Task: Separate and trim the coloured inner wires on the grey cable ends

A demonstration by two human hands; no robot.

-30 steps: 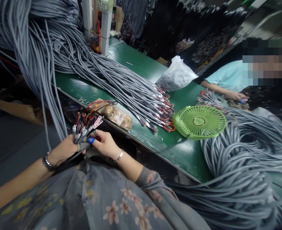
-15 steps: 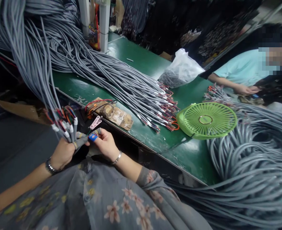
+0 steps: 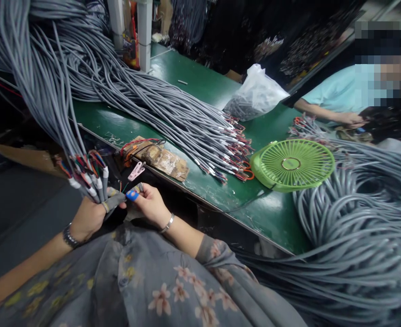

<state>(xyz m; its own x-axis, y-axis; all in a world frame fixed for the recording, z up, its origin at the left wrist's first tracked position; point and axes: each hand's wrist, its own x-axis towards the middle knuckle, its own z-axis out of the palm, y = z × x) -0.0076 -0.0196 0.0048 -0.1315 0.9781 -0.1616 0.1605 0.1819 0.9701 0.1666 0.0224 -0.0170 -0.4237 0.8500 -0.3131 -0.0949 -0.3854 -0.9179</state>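
Observation:
Several grey cables with white-banded ends and loose coloured wires are gripped in my left hand. Grey coverings wrap some of its fingers. My right hand is closed in a pinch close to the left fingertips, with a blue cover on the thumb and a grey one on a finger. A thin green wire shows between the two hands; its lower end is hidden by the fingers. Just above the right hand is a pink clip at the table's edge.
A long bundle of grey cables lies across the green table. A taped brown block, a green fan and a white plastic bag stand there. Coiled cables fill the right, and a co-worker's hand is beyond.
My hands have parted slightly at the fingertips, and the green wire shows more between them. The whole view has shifted a little; the cables remain in my left hand.

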